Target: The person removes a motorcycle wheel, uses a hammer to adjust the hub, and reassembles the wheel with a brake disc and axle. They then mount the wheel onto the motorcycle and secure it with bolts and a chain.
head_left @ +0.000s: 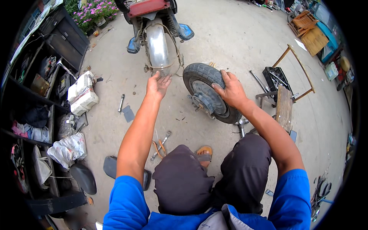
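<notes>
My right hand (232, 90) grips the top of a wheel (207, 90) with a black tyre, its fingers over the tread and thumb on the sidewall. The wheel leans on the ground, its grey hub and axle facing me. My left hand (159, 85) is open, palm up, beside the lower end of a silver rear fender (156, 44); whether it touches the fender I cannot tell. That fender belongs to a red two-wheeler (148, 7) with blue footrests (186, 32) and loose cables, and no wheel shows under it.
Between my knees and the shelf (50, 100) at left lie a wrench (162, 145), orange-handled pliers (160, 148) and a socket tool (121, 102). A black tool tray (276, 81) and wooden bench (283, 109) stand right, near a wooden frame (303, 67).
</notes>
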A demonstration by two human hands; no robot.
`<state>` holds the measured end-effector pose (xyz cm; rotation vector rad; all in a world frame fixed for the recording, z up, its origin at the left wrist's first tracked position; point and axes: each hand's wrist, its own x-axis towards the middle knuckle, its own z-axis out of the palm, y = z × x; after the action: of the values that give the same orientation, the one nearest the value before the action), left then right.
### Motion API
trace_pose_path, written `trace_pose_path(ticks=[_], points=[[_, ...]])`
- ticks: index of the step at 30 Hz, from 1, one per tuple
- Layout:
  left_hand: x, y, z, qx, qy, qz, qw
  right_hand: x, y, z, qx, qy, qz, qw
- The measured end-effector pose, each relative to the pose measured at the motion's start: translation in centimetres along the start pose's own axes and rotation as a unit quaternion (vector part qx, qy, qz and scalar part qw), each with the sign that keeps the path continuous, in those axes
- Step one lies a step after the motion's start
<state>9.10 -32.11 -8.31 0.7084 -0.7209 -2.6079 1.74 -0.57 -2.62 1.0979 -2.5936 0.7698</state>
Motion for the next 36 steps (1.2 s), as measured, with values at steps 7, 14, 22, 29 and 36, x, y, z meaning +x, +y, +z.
trace_pose_path(ticks=[7, 14, 22, 29, 36], points=[[-2.1, 2.8, 1.7, 0.015, -0.057, -0.016, 0.998, 1.6, -2.2, 0.3, 0.004, -0.021, -0.019, 1.000], [-3.0, 2.9, 3.9, 0.045, -0.049, -0.020, 0.998, 7.8, -4.2, 2.1, -0.029, -0.076, -0.026, 0.996], [-3.3, 3.9, 4.7, 0.080, -0.051, -0.016, 0.995, 16.5, -4.5, 8.5, 0.008, -0.020, -0.050, 0.999], [-3.2, 3.3, 4.8, 0.110, -0.063, -0.019, 0.992, 21.5, -6.1, 11.8, 0.093, 0.096, 0.018, 0.991], [-3.3, 2.3, 6.0, 0.125, -0.058, -0.038, 0.990, 25.1, -5.0, 11.5, 0.207, 0.129, 0.161, 0.956]])
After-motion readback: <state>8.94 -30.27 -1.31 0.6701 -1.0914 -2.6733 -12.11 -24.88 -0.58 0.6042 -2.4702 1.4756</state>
